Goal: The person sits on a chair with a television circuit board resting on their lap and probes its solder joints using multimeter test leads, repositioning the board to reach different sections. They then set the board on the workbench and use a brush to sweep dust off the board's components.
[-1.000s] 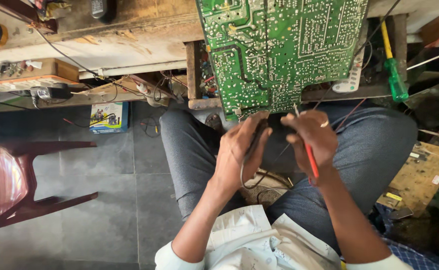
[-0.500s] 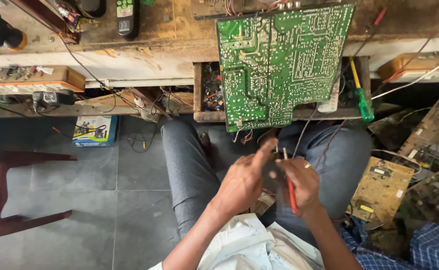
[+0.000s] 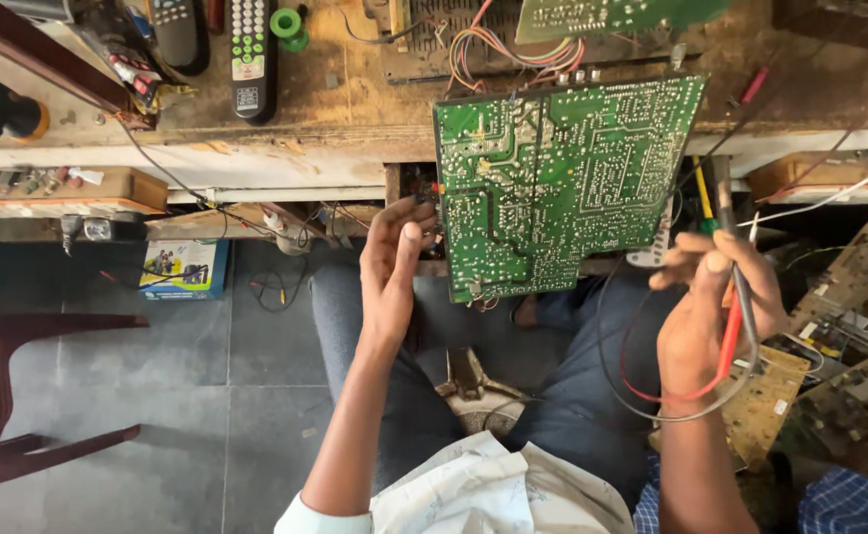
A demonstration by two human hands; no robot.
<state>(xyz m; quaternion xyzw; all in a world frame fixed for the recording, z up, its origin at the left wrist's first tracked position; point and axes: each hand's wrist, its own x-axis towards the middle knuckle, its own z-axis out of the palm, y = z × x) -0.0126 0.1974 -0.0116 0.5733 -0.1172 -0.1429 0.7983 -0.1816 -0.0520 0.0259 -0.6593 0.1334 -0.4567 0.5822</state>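
**Board propped at the bench edge**

The green board (image 3: 563,183) leans against the bench (image 3: 256,148), solder side out. The left hand (image 3: 394,267), open, touches its left edge. The right hand (image 3: 706,316) grips two probes (image 3: 736,307). The board looks light, stiff and fragile; edges seem the safest hold.

One head camera is looking steeply down from close above the lap, facing the workbench (image 3: 286,148) at the far edge; no second view.
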